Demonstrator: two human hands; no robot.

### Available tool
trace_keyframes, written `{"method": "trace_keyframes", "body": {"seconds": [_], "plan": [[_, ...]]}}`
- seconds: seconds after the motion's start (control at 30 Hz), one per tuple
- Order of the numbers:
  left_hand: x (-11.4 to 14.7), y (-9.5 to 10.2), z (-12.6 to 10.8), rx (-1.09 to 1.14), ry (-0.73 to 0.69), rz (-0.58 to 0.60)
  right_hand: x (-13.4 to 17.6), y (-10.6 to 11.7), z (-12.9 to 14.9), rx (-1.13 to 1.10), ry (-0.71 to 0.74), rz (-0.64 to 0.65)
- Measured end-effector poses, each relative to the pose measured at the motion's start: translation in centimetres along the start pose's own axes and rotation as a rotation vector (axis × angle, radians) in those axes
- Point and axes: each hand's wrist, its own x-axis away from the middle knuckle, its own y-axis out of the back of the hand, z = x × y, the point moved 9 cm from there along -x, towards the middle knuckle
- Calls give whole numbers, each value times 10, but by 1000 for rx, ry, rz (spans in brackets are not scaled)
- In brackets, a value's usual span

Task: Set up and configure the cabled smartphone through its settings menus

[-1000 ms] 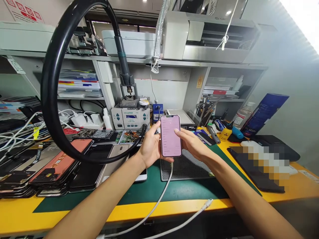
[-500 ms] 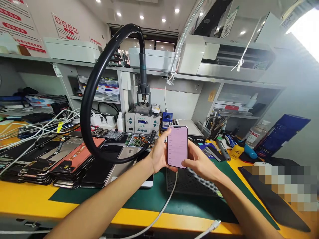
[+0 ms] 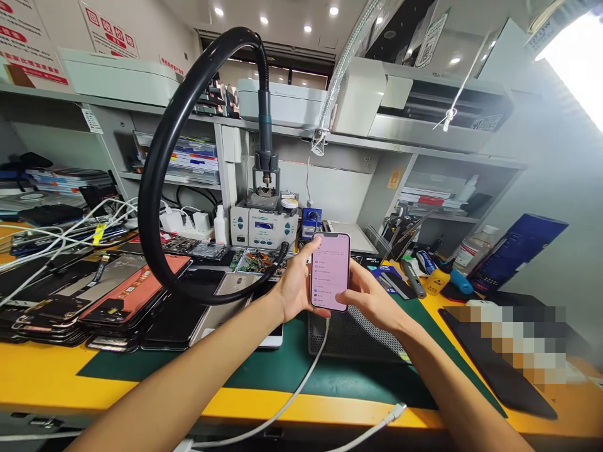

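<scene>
A smartphone (image 3: 330,267) with a lit pinkish screen is held upright above the bench, showing a list of lines with small icons. My left hand (image 3: 298,282) is closed around its left side, the thumb along the upper left edge and fingertips under the bottom. At the right edge is my right hand (image 3: 370,298), its thumb on the lower right of the screen and its other fingers partly hidden behind the phone. A white cable (image 3: 311,370) runs up to the phone's bottom edge. Below lies a dark perforated mat (image 3: 325,342) on the green work mat (image 3: 264,370).
A hot air station (image 3: 264,226) with a thick black hose (image 3: 153,157) stands behind. Stacked phone parts (image 3: 136,282) fill the left. On the right are a yellow bottle (image 3: 438,280), a blue box (image 3: 518,254) and a black pad (image 3: 499,370). Another cable end (image 3: 398,411) hangs at the front edge.
The phone's screen has switched from plain text lines to a list with icons. The right thumb has shifted slightly on the screen. The whole view has moved a little.
</scene>
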Motion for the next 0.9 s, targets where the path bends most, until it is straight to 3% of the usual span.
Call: {"method": "trace_keyframes", "body": {"seconds": [0.1,0.33,0.67,0.9], "plan": [[0,2,1,2,13,-19,0,-1,0,-11,-5,3],[4,-10,-2,42,-20,105,-4,14,-4,-107,-60,-110],[1,-1,1,21,17,-6,0,4,1,50,31,-22],[3,-7,-1,35,-13,54,-2,10,-5,-89,-57,-104]]}}
